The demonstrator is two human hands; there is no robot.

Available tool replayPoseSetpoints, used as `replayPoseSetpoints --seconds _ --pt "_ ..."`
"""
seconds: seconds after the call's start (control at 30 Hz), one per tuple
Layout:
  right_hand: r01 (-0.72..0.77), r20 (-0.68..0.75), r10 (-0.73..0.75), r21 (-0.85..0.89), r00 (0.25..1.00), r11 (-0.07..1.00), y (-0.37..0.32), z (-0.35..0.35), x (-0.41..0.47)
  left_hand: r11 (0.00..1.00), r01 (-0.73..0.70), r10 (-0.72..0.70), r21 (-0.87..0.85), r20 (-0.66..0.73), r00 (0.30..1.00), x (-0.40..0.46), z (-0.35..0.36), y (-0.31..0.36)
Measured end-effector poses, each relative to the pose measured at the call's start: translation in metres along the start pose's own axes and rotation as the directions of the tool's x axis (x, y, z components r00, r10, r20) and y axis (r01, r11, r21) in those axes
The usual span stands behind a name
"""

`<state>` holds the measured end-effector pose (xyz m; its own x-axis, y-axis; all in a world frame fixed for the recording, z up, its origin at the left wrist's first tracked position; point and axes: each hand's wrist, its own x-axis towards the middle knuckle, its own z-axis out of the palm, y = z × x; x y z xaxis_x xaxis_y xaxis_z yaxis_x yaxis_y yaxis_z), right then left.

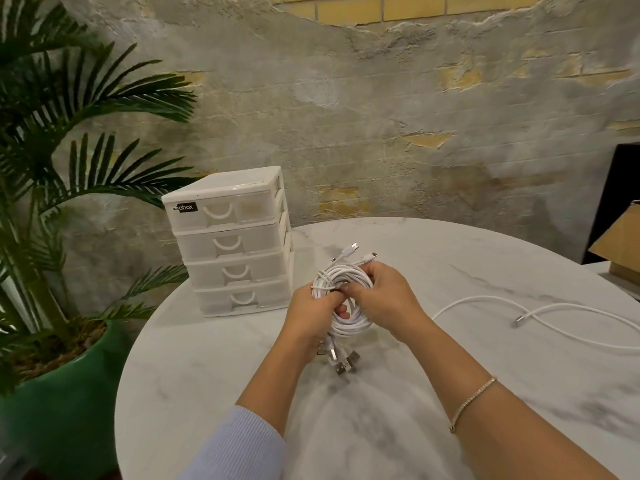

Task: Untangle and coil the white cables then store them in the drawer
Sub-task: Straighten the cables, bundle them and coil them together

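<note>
Head view is showing a bundle of thin white cables wound into a round coil (341, 296), held up just above the middle of a round white marble-patterned table (450, 393). The left hand (311, 311) is gripping the coil's left side with fingers curled around the strands, and the right hand (384, 299) is pinching the coil's right side, thumb over the top. Small plugs are sticking out above the coil, and a cluster of silver USB plugs (341, 360) is hanging below it. A second loose white cable (540, 317) is lying uncoiled on the table to the right, well apart from the hands. A white plastic four-drawer storage box (232, 242) is standing at the table's back left edge, all drawers closed. A palm plant in a green pot (59, 396) is standing left of the table, before a weathered plaster and brick wall (381, 116).
</note>
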<state>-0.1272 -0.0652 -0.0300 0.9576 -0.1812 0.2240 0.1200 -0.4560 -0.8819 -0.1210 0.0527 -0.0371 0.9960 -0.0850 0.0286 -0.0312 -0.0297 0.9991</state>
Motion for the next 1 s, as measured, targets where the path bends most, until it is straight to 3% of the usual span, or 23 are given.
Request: replayPoseSetpoints --seconds 0.37,1.0 --pt "-0.011 -0.082 0.008 -0.031 0.997 0.999 -0.003 -0.001 -0.004 1.0 0.027 -0.027 0.011 0.012 1.0 0.001 0.001 -0.001" --pt "0.074 0.014 -0.073 -0.249 0.997 0.966 -0.007 -0.007 -0.005 0.999 -0.026 0.025 -0.023 -0.043 0.999 0.004 0.003 -0.008"
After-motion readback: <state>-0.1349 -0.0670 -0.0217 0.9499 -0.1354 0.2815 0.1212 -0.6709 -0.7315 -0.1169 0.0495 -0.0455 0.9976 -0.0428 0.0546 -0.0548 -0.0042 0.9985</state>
